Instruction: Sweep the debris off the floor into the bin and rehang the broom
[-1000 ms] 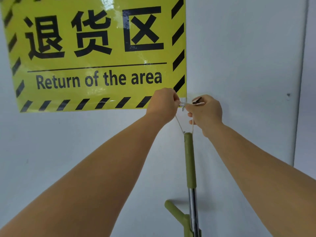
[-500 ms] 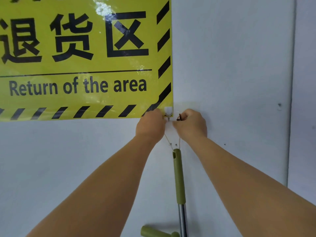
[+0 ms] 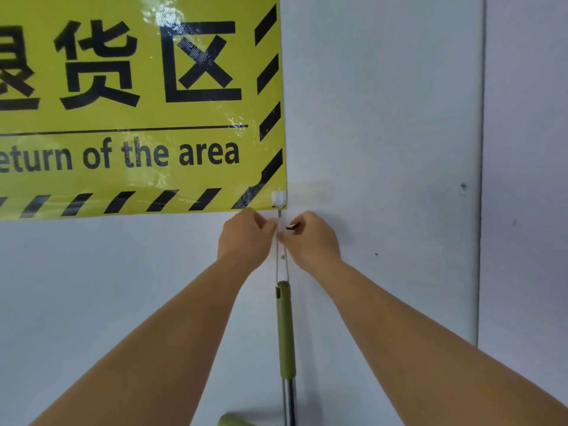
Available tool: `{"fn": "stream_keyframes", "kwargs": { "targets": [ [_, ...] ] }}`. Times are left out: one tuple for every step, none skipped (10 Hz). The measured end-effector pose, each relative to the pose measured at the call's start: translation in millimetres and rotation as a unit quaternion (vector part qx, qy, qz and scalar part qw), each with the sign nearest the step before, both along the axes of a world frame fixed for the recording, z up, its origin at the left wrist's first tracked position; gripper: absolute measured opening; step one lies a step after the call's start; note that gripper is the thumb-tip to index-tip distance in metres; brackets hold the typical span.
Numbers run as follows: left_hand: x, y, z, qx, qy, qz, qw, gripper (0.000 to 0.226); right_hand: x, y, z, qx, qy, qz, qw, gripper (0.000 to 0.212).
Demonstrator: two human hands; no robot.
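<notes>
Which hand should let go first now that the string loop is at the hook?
Probably the left hand. The thin white string loop on the olive-green broom handle seems caught on the small white wall hook. The right hand pinches nearer the string and could steady it.

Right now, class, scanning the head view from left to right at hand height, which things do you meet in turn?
Left hand → string loop hanging from the wall hook → right hand → vertical wall seam.

Glossy sign [image 3: 138, 118], matt wall [image 3: 384, 118], metal hook [image 3: 279, 204].
</notes>
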State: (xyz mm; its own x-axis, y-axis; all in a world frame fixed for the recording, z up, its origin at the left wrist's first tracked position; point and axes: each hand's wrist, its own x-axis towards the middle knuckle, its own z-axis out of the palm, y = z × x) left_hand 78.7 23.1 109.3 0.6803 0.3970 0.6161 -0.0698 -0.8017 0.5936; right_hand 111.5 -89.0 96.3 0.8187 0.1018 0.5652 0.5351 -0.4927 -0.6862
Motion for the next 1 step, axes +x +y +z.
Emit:
{"fn": "stream_keyframes", "kwargs": {
  "targets": [
    [-18.1, 4.3, 0.4, -0.076, -0.047, -0.031, 0.996, 0.029, -12.3, -7.4, 2.2, 0.1, 0.028, 0.008, 0.995, 0.039]
  ]
}}
